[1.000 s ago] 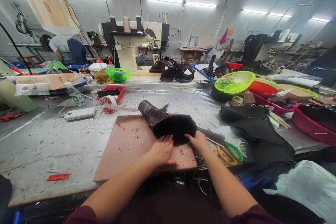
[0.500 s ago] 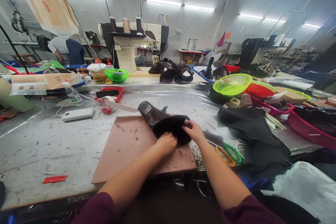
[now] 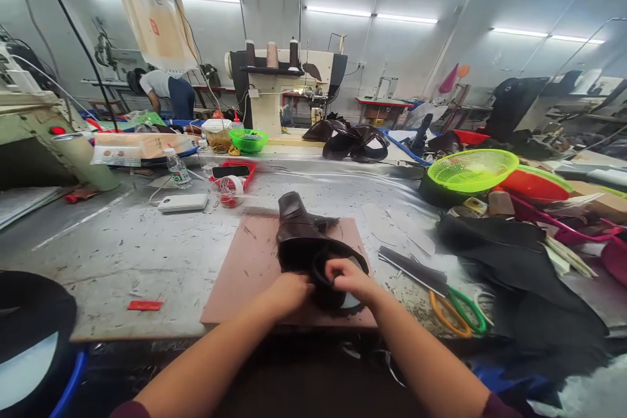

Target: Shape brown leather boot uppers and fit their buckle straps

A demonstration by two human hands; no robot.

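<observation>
A dark brown leather boot upper (image 3: 295,227) with black lining lies on a pinkish board (image 3: 238,268), its wide opening facing me. At the near edge of that opening my left hand (image 3: 290,292) is closed on the material; its fingertips are hidden in the dark lining. My right hand (image 3: 353,279) pinches the black lining on the right side, where the material is folded outward and a pale grey patch shows. To the right lie scissors with orange and green handles (image 3: 460,313), partly under a dark strip (image 3: 414,269).
Black material (image 3: 490,255) and a yellow-green basket (image 3: 473,170) occupy the right side. On the left are a white power bank (image 3: 183,203), a bottle (image 3: 178,170) and a red tray (image 3: 249,176). A sewing machine (image 3: 269,95) stands behind; a person (image 3: 169,91) bends over farther back.
My right hand has moved down, folding the lining outward and exposing a pale patch. The boot upper now points more directly away from me. The view has swung left.
</observation>
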